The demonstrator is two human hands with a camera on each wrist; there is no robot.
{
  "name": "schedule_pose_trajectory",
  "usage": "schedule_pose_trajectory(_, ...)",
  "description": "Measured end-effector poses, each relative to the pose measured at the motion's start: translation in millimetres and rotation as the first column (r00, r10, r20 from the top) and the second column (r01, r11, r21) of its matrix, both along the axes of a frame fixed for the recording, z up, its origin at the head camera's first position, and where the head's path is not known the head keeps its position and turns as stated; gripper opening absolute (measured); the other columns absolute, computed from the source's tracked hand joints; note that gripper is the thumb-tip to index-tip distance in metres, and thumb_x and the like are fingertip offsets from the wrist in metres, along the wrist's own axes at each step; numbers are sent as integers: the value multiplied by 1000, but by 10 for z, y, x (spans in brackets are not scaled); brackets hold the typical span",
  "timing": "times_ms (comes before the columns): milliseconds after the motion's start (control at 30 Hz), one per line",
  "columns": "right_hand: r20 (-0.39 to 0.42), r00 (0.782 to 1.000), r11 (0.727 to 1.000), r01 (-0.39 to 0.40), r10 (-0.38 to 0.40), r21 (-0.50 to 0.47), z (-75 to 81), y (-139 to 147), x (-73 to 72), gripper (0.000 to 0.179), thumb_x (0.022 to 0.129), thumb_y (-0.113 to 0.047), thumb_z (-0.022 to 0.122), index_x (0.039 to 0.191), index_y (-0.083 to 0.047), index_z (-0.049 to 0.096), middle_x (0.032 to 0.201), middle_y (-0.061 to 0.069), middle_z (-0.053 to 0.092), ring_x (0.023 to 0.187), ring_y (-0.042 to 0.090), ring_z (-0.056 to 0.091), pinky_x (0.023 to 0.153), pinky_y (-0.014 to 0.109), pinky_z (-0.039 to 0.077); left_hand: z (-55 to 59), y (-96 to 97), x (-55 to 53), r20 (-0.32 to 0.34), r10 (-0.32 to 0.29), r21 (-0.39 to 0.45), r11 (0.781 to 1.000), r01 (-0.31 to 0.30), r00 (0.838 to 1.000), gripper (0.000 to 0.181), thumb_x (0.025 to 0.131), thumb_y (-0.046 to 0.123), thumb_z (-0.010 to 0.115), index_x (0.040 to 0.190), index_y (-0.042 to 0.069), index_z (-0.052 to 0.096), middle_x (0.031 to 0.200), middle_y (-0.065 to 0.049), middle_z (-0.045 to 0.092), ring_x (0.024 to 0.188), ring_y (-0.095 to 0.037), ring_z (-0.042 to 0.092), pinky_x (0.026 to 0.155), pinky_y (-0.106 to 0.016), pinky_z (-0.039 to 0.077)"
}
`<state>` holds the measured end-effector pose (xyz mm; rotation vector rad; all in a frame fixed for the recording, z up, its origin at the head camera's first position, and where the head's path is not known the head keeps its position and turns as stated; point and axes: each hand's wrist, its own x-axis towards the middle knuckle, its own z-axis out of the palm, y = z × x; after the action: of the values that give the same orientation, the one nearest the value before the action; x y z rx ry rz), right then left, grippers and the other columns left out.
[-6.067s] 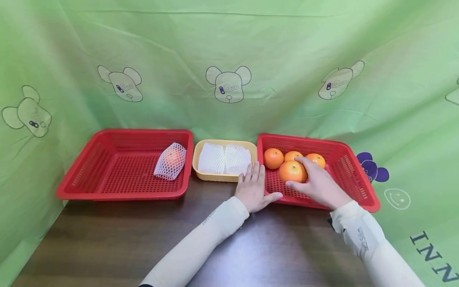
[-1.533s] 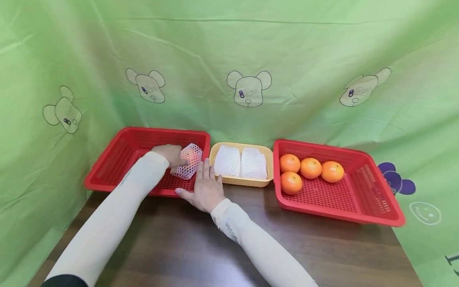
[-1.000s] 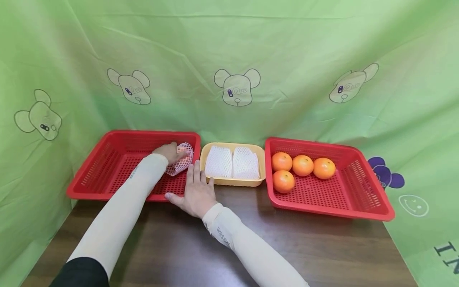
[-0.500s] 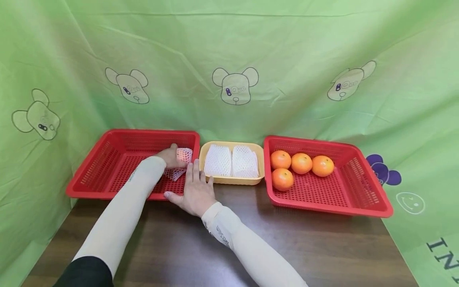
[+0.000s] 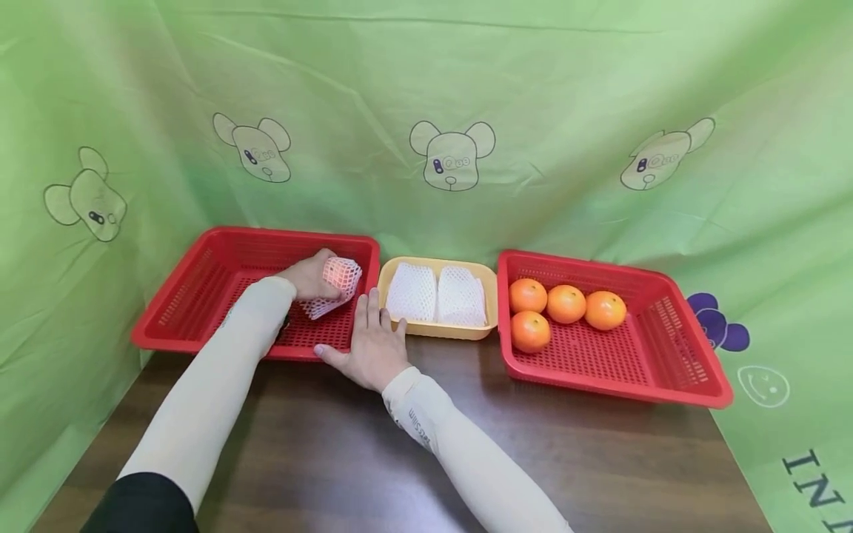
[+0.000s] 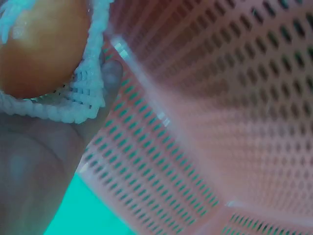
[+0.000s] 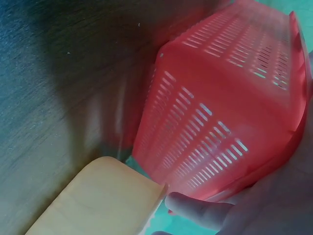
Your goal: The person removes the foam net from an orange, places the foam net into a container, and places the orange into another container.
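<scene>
My left hand [image 5: 306, 278] reaches into the left red basket [image 5: 189, 296] and grips an orange [image 5: 343, 274] wrapped in a white foam net. In the left wrist view the orange [image 6: 41, 54] shows bare through the net's opening, with the foam net [image 6: 90, 88] around its side and a finger beyond it. The net's loose end hangs down toward the basket floor. My right hand [image 5: 375, 349] lies with straight fingers on that basket's right rim, beside the yellow tray. The right wrist view shows its fingers [image 7: 200, 209] near the basket's outer wall.
A yellow tray [image 5: 440, 330] holding two stacks of white foam nets [image 5: 411, 293] stands between the baskets. The right red basket [image 5: 613, 389] has several bare oranges [image 5: 566, 304] at its left end. A green printed curtain [image 5: 360, 148] hangs behind the brown table [image 5: 346, 444].
Both hands have gone from the right basket to the left one. The right hand let go of an orange there. My left hand has taken hold of the netted orange and tipped it up.
</scene>
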<state>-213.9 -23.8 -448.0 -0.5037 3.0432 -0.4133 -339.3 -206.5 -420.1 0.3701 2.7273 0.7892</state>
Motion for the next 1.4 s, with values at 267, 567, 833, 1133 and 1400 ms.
schedule_pose_trajectory(267, 11, 1000, 999, 12, -12, 29, 33, -10, 8, 113, 87, -85, 39, 162, -5, 12, 168, 14, 4, 147, 41, 27, 114, 64, 21, 376, -262, 201, -74, 21, 39, 999, -18, 997, 89, 85, 34, 79, 151, 5, 26, 128, -22, 54, 111, -36, 56, 97, -55, 45)
schedule_pose_trajectory(567, 40, 999, 999, 0, 2, -52, 35, 16, 4, 115, 85, -83, 47, 162, -5, 12, 168, 14, 3, 151, 39, 16, 115, 63, 19, 515, -430, 681, -169, -22, 129, 991, 44, 985, 90, 84, 37, 83, 150, 11, 28, 120, -16, 58, 102, -30, 60, 87, -48, 51)
schedule_pose_trajectory(833, 57, 996, 990, -53, 61, -134, 34, 377, 158, 123, 77, -82, 62, 163, -9, 10, 168, 16, 2, 153, 36, 7, 118, 59, 12, 492, -373, 1225, -239, -41, 192, 977, 89, 970, 85, 81, 30, 86, 146, 14, 34, 120, -13, 58, 103, -27, 61, 87, -48, 51)
schedule_pose_trajectory(1133, 18, 993, 973, -109, 115, -204, -25, 1054, 573, 122, 77, -68, 75, 163, -8, 11, 168, 17, 3, 153, 31, 8, 118, 56, 17, 259, 133, 1638, -227, -157, 315, 922, 225, 961, 85, 73, 21, 90, 142, 18, 41, 121, 1, 59, 108, -16, 60, 92, -44, 51)
schedule_pose_trajectory(1400, 84, 990, 955, -85, 113, -282, -82, 1599, 958, 119, 76, -48, 86, 163, -8, 14, 166, 19, 9, 149, 40, 19, 113, 61, 25, -278, 827, 1852, -203, -327, 145, 922, 359, 923, 87, 71, 39, 87, 143, 12, 46, 121, 1, 57, 100, -11, 61, 88, -36, 52)
